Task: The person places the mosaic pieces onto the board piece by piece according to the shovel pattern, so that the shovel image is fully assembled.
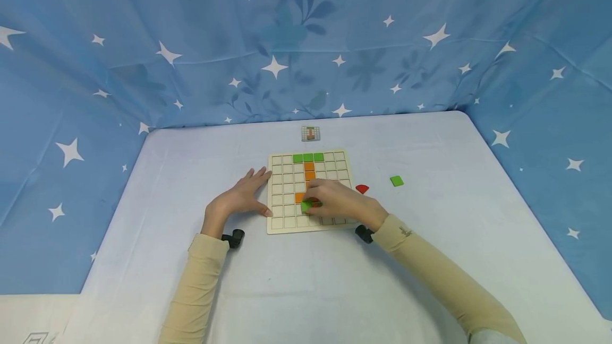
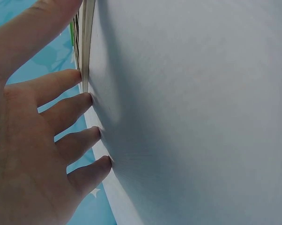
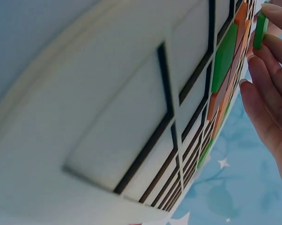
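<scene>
A pale gridded board (image 1: 289,223) lies on the table. Three green tiles (image 1: 308,157) line its top row, and orange tiles (image 1: 309,166) run down a column below them. My left hand (image 1: 244,192) has its fingers spread, with thumb and fingertips touching the board's left edge. Over the lower middle of the grid, my right hand (image 1: 337,198) pinches a square green tile (image 3: 260,29) between thumb and finger. The right wrist view shows this tile raised off the board, near another green tile (image 3: 224,58) set in the grid. My right hand covers some squares in the head view.
A small pattern card (image 1: 311,133) lies behind the board. One loose green tile (image 1: 397,180) rests to the right, and a red piece (image 1: 362,189) is close to the board's right edge. A blue starry curtain (image 1: 306,41) surrounds the white table (image 1: 306,291) at the back and sides.
</scene>
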Available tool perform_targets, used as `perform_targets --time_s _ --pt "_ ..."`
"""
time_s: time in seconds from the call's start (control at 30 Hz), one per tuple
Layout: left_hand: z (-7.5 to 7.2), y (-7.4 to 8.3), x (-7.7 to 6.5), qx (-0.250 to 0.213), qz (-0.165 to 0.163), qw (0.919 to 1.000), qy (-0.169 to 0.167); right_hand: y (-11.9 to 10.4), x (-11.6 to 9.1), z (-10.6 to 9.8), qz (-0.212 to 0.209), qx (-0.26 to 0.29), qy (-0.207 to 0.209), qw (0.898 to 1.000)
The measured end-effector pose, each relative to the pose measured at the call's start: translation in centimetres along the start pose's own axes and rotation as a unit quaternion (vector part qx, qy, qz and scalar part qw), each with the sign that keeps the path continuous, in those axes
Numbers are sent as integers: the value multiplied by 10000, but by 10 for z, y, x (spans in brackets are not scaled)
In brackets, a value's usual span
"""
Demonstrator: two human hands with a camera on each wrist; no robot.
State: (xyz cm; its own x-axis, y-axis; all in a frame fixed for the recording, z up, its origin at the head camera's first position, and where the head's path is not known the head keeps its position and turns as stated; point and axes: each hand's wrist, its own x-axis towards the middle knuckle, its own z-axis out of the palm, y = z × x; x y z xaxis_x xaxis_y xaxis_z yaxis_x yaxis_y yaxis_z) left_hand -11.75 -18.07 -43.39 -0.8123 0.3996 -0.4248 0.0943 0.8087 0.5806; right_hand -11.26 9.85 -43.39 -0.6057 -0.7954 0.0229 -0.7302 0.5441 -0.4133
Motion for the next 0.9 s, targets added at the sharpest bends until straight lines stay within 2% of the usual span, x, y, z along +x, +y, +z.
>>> perform_targets --time_s 0.37,0.6,0.9 --pt "1 0 3 56 -18 10000 -32 -7 8 10 86 106 -272 9995" --pt "0 0 2 70 -41 10000 -19 -7 10 10 156 40 -265 9995" --pt "1 0 3 102 -86 9999 -13 -6 10 10 19 -68 -217 9997"
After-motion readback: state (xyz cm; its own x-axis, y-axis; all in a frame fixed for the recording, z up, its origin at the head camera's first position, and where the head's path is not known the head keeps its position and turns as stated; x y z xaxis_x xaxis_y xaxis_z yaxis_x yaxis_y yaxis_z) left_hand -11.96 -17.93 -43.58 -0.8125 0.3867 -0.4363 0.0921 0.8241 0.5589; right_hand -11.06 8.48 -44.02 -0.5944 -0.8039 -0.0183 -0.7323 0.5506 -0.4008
